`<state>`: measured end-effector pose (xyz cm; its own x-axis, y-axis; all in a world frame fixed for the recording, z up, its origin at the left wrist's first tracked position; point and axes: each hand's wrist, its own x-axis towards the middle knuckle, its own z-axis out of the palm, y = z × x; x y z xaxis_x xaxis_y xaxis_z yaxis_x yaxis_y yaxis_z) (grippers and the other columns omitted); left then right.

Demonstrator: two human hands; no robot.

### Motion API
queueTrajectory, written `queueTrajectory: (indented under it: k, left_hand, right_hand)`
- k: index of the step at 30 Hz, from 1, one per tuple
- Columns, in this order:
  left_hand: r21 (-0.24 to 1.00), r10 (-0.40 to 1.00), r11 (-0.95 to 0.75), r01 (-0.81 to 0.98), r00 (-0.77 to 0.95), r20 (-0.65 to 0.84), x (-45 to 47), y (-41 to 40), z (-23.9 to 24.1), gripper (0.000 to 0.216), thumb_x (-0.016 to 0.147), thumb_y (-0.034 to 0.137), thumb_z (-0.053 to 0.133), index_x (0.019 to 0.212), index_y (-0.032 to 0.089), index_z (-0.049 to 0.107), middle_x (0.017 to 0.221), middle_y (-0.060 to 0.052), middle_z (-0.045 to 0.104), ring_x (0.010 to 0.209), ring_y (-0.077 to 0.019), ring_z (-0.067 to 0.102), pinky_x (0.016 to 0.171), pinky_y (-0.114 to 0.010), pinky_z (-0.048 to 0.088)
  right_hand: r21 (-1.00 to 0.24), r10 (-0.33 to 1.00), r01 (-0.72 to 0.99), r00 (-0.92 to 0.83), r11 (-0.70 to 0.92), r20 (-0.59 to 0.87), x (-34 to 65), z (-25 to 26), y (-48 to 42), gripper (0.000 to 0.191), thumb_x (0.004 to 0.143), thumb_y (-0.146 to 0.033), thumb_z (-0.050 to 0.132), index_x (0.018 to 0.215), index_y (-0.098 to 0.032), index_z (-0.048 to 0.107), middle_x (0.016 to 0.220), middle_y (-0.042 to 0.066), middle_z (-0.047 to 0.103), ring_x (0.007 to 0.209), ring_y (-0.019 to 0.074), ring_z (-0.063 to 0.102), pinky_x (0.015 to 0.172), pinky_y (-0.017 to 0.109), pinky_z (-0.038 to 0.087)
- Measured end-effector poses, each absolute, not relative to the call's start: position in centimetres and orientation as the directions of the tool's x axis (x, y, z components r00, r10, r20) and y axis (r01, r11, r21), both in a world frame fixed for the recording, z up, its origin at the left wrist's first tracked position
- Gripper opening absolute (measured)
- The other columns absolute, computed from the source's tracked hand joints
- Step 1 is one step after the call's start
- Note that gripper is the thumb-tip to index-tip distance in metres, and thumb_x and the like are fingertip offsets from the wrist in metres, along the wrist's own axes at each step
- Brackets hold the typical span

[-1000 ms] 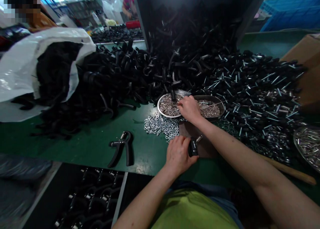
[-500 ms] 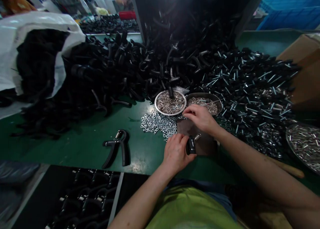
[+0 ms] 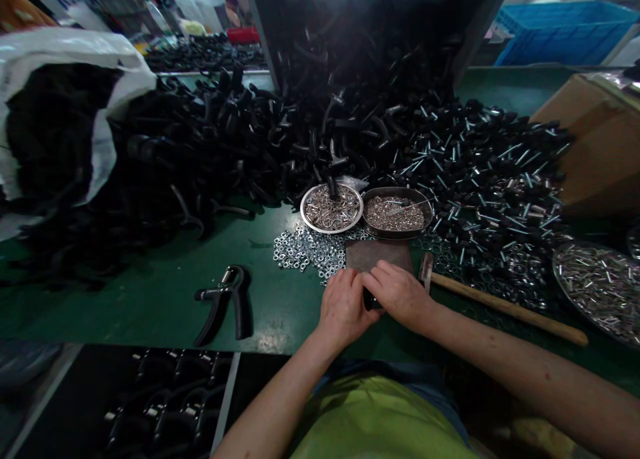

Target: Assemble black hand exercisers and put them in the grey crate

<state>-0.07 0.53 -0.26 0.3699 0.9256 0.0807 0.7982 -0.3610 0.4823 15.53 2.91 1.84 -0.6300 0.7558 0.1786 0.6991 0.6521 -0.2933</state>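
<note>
- At 6 o'clock on the green table (image 3: 150, 292), left hand (image 3: 345, 307): fingers curled shut around a small black part (image 3: 371, 303), with only a sliver of it showing beside the thumb.
- Just at 3 o'clock of it and touching it, right hand (image 3: 400, 293): fingers bent down over the same black part; impossible to tell whether pinching it or merely resting on it.
- Black part: hemmed in between both hands, at the 6 o'clock edge of a brown metal plate (image 3: 380, 252).
- Just beside the right hand at 2 o'clock: a hammer (image 3: 500, 307), head next to the plate, wooden handle running out toward 4 o'clock.
- At 12 o'clock of the plate, two dishes side by side: a bright round dish (image 3: 302, 211) of metal rings toward 11, a darker dish (image 3: 395, 234) of small silvery bits toward 1.
- At 10 o'clock of the hands: a loose heap of nuts (image 3: 307, 249) spread on the table, reaching the plate's 9 o'clock edge.
- At 9 o'clock, well apart: one assembled hand gripper (image 3: 225, 302), lying flat.
- Farther off, from 10 to 12 o'clock: a big pile of black handles (image 3: 225, 132); from 1 to 2 o'clock, a pile of black knobs (image 3: 475, 152) with bright screws.
- At 3 o'clock, far out: a mass of metal pins (image 3: 600, 285).
</note>
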Motion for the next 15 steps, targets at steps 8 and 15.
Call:
queueTrajectory:
  k: [8,15]
  left_hand:
    - [0.514,0.901,-0.406,0.755,0.426,0.086,-0.3,0.5,0.2,0.067,0.067,0.038,0.075,0.127,0.031,0.046,0.106,-0.005,0.055,0.097,-0.0246,0.050,0.084,-0.039,0.041]
    - [0.489,0.888,-0.434,0.757,0.451,0.090,-0.4,0.6,0.7,0.065,0.067,0.038,0.074,0.126,0.028,0.050,0.103,-0.006,0.056,0.095,-0.0249,0.050,0.081,-0.038,0.042]
  right_hand:
    - [-0.346,0.925,0.858,-0.359,0.379,0.122,20.6,3.7,11.2,0.010,0.079,-0.016,0.058,0.075,-0.019,0.066,0.078,0.005,0.066,0.080,0.0171,0.055,0.071,0.031,0.041]
    - [-0.301,0.988,0.941,-0.142,0.152,0.053,22.7,1.5,16.5,0.012,0.065,-0.017,0.071,0.055,-0.019,0.063,0.057,0.005,0.057,0.068,0.0184,0.054,0.062,0.033,0.037]
